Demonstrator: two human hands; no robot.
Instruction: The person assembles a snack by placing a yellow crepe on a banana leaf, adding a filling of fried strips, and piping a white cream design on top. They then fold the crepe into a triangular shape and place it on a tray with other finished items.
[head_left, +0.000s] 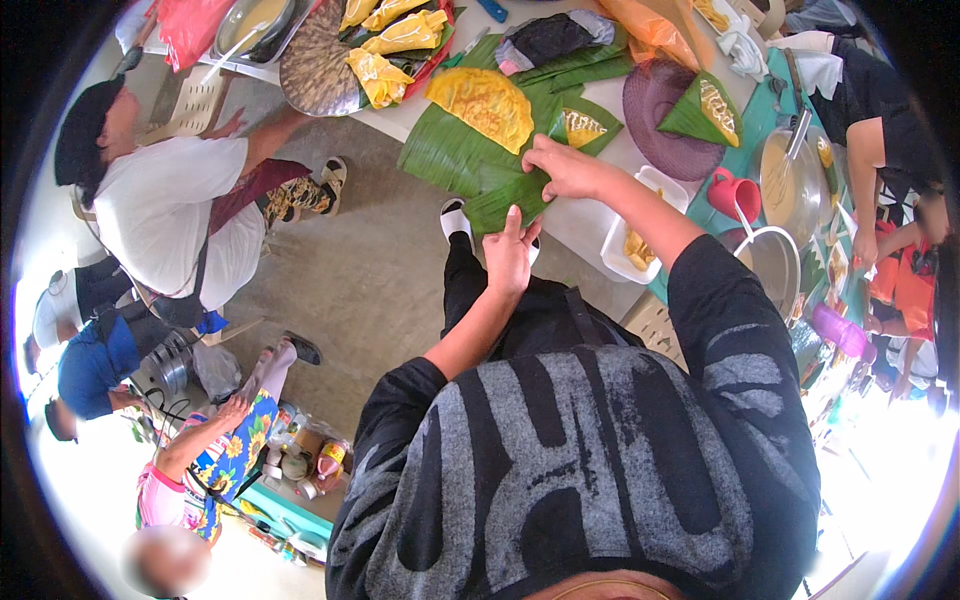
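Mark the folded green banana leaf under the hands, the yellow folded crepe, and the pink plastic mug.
folded green banana leaf [510, 203], head view, middle of the fold
yellow folded crepe [487, 103], head view, centre of its surface
pink plastic mug [738, 193], head view, outer wall

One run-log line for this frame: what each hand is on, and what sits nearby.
left hand: pressing folded banana leaf | right hand: pinching same leaf | nearby: yellow crepe on open leaf, filled leaf cone | surface: white table
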